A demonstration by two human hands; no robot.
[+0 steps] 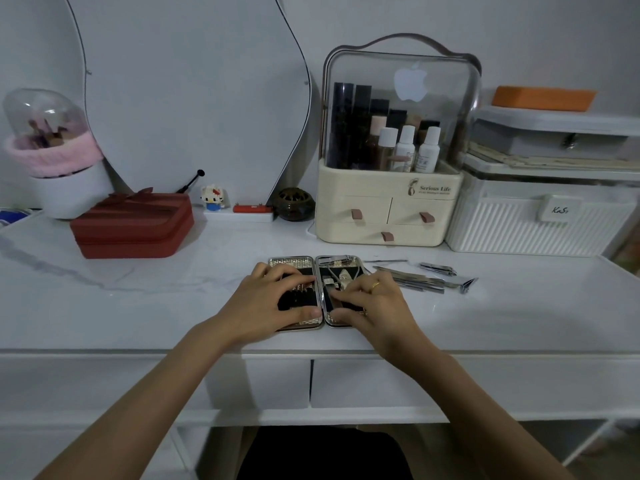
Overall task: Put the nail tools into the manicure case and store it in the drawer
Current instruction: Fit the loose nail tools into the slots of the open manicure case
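The left hand (277, 299) lies on the left half of the open manicure case (317, 292), fingers loosely spread over the black lining and thumb along the near edge. The right hand (372, 301) has its fingers bent down onto the right half, touching a tool there; whether they pinch it cannot be told. Nippers (341, 271) sit in that half. The case lies flat near the front of the white desk (138, 306). Just right of it, loose metal tools (415, 277) and a nail clipper (438, 269) lie on the desk. Closed drawers (346, 382) sit below the desk edge.
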